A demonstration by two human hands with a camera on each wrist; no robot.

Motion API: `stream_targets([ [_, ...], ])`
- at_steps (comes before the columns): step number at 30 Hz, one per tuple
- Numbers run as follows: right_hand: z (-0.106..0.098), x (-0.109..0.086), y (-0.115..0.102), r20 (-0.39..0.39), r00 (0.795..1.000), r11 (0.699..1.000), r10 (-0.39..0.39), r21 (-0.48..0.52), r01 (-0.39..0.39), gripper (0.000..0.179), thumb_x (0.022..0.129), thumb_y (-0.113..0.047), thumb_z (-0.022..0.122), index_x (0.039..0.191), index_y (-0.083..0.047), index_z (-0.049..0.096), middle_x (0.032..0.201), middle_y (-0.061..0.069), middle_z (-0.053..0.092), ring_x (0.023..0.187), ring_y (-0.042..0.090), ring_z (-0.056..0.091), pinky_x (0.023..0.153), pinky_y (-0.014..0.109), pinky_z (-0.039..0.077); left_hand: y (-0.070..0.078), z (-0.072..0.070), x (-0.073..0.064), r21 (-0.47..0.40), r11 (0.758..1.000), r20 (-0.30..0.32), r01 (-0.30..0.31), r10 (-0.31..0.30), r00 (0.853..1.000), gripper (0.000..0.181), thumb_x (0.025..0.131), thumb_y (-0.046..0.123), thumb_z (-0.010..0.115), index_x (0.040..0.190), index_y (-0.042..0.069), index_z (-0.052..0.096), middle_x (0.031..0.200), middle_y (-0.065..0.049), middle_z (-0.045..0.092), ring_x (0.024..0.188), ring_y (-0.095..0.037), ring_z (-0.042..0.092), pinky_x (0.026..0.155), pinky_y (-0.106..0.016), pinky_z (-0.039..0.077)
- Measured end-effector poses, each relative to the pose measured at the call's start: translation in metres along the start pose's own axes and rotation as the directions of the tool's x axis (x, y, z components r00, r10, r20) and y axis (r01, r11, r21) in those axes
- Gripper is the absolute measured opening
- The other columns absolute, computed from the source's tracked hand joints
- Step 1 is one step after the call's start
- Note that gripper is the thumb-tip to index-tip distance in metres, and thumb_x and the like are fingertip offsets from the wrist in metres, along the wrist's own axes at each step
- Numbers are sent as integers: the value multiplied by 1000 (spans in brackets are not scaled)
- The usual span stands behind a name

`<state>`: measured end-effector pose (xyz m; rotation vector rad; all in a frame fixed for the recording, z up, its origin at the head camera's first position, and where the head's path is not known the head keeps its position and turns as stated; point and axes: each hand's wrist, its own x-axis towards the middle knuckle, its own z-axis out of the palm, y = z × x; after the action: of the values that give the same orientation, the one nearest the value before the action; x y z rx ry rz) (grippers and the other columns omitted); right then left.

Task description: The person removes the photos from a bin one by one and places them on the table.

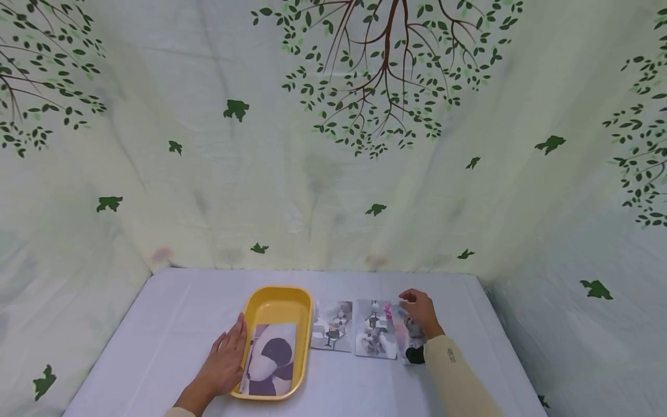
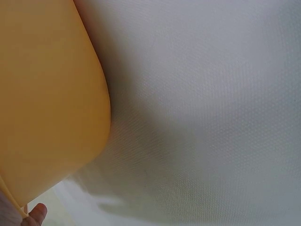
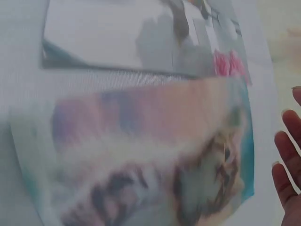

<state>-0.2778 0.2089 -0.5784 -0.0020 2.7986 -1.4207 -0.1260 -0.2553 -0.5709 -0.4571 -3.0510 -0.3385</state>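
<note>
My left hand (image 1: 224, 359) lies along the left rim of a yellow tray (image 1: 276, 295), its fingers straight. In the left wrist view the tray's side (image 2: 51, 94) fills the left, with a fingertip (image 2: 37, 214) at its lower corner. A picture card (image 1: 271, 359) with dark and pale rounded shapes lies in the tray. My right hand (image 1: 422, 313) hovers over the rightmost card (image 1: 403, 336), partly hiding it; its fingers (image 3: 286, 146) are loosely bent and hold nothing. In the right wrist view that card (image 3: 155, 150) shows a striped, furry animal, blurred.
Between the tray and my right hand lie two more picture cards, a left one (image 1: 332, 327) and a middle one (image 1: 375, 330) with a pink patch. All are on a white-covered table (image 1: 365, 382). Behind stands a pale curtain (image 1: 312, 202) printed with leaves and branches.
</note>
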Motion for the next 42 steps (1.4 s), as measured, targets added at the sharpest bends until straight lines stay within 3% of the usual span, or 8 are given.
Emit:
stream_targets([
  [7,34,-2,-34,80,991,993,-111,37,109,16,89,-6,65,102,1,68,98,8,67,95,28,61,82,45,51,-1,-1,-1,-11,1000,-4,6,-6,1000,77,74,2,54,143,-16,24,156,-25,12,135,-45,30,108,-60,23],
  [13,73,-12,-84,213,941,963,-264,114,245,16,90,-8,64,103,0,67,96,5,67,93,24,62,83,41,51,-2,0,-2,3,1000,4,12,-12,1000,78,74,3,54,143,-15,22,156,-25,12,136,-45,30,108,-60,23],
  [20,127,-35,-141,338,896,957,-288,137,256,16,89,-13,67,103,-7,69,97,-2,69,92,15,62,89,42,51,-4,5,-3,-6,1000,-34,6,-6,999,81,74,3,54,145,-15,18,157,-25,9,134,-45,32,108,-60,25],
  [24,154,-41,-160,391,860,944,-329,132,301,16,89,-12,67,103,-7,70,97,-3,69,95,14,62,93,43,49,-3,6,-4,-33,999,-33,9,-10,999,79,74,2,54,143,-16,20,156,-26,10,134,-46,31,108,-60,24],
  [29,179,-46,-177,462,831,949,-309,88,303,20,88,-11,68,106,-5,70,101,0,69,99,17,61,95,37,48,-1,5,-5,-45,999,-11,14,-14,1000,79,72,1,55,142,-18,22,155,-29,12,136,-46,29,108,-60,23],
  [33,193,-48,-187,491,842,969,-225,20,248,23,85,-11,71,107,-7,70,98,-2,67,93,13,60,89,29,51,-1,5,-4,-32,999,2,21,-21,1000,81,71,1,56,142,-17,23,154,-29,13,136,-45,29,108,-59,23],
  [37,205,-48,-192,488,865,985,-115,-55,162,23,82,-12,73,105,-9,70,93,-3,65,83,10,55,82,25,52,-1,5,-2,-34,999,-10,20,-20,1000,80,70,2,57,141,-17,24,153,-30,14,136,-45,30,108,-59,24],
  [42,218,-48,-194,448,891,977,-78,-142,156,23,80,-12,75,102,-9,71,90,-1,64,81,13,54,81,26,52,-1,5,-1,-40,999,-25,19,-20,999,81,70,2,56,142,-17,23,153,-30,15,136,-45,30,108,-59,24],
])
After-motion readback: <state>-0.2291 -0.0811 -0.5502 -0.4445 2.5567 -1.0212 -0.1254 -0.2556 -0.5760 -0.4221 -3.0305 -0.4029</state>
